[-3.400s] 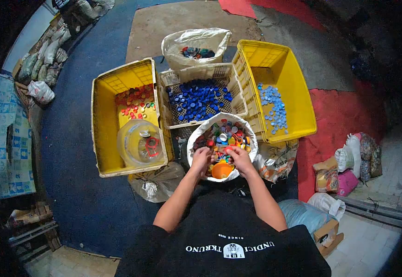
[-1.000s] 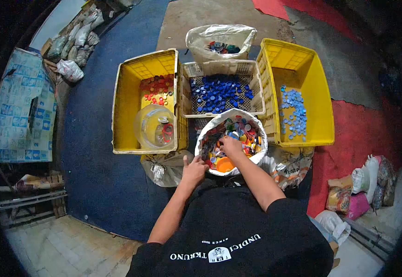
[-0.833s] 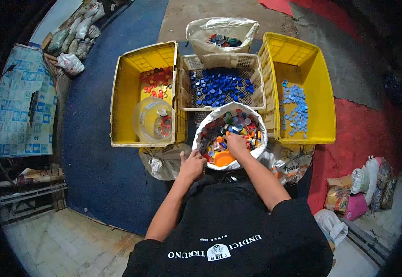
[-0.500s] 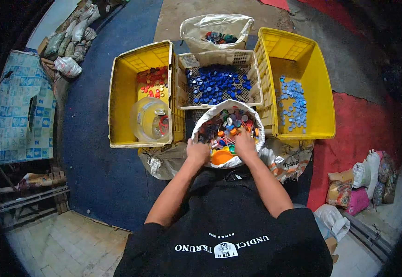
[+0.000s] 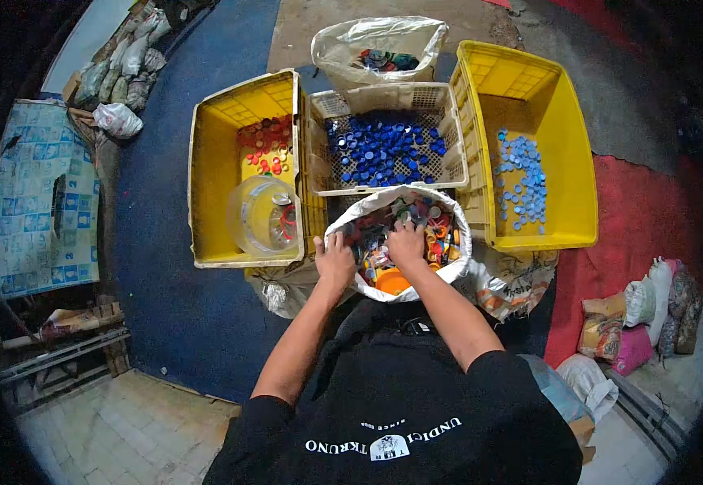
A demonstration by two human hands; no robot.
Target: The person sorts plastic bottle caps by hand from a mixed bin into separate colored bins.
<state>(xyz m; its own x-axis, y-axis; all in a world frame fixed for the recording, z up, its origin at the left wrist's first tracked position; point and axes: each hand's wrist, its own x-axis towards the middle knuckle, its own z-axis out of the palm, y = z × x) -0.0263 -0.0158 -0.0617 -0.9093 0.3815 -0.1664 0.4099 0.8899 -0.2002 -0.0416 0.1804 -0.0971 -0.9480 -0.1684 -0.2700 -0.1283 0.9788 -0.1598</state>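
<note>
A white sack (image 5: 466, 250) with a rolled rim stands open in front of my body, full of mixed coloured caps and an orange lid (image 5: 392, 280). My left hand (image 5: 336, 260) is at the sack's left rim, its fingers bent over the edge; what they grip besides the rim is hidden. Inside the sack, my right hand (image 5: 406, 245) reaches down among the caps with fingers curled, and anything in them is too small to make out. Dark blue caps (image 5: 380, 149) lie in the white crate (image 5: 392, 191) just behind the sack.
The left yellow crate (image 5: 206, 178) holds red caps (image 5: 267, 141) and a clear round container (image 5: 264, 214). Light blue caps (image 5: 521, 182) lie in the right yellow crate (image 5: 570, 178). Another white sack (image 5: 335, 52) stands behind. Filled bags (image 5: 646, 303) are at the far right.
My left hand has moved left and up onto the sack's rim. My right hand has shifted left across the caps. The sack's mouth looks wider, and the view has shifted slightly.
</note>
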